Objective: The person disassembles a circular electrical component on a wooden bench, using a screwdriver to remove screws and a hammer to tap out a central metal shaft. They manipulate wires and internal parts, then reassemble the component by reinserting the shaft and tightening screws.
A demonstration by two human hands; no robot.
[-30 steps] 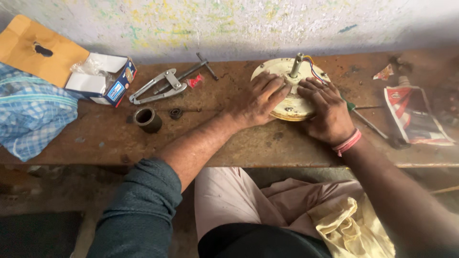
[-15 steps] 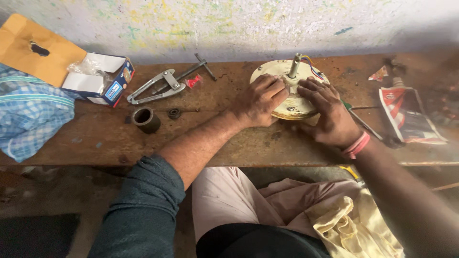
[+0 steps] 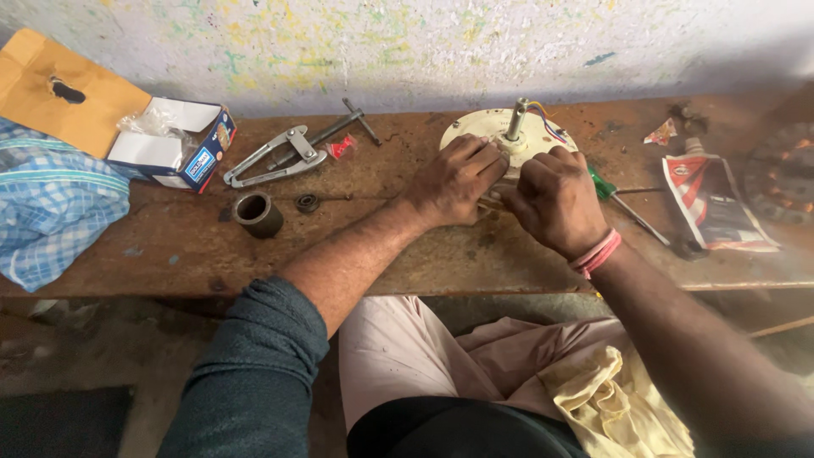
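Nearest to me, a yellow cloth point(image 3: 619, 399) lies on my lap, just under the edge of the wooden bench point(image 3: 356, 254). On the bench, my left hand point(image 3: 458, 180) lies with curled fingers on the near rim of the round cream motor cover point(image 3: 475, 129), and my right hand point(image 3: 555, 197) is closed beside it, the fingers pinching something at the rim that I cannot see. The cover lies flat, right of the middle of the bench, with a steel shaft point(image 3: 515, 119) standing up from its centre and thin coloured wires point(image 3: 551, 129) beside it. I judge it is heavy, stiff metal, so I hold it by the rim and never by the wires, which look fragile. A green screwdriver point(image 3: 612, 193) lies just beside my right hand. Further left are a short metal ring point(image 3: 258, 212), a puller tool point(image 3: 280, 157) and a small open box point(image 3: 174, 144).
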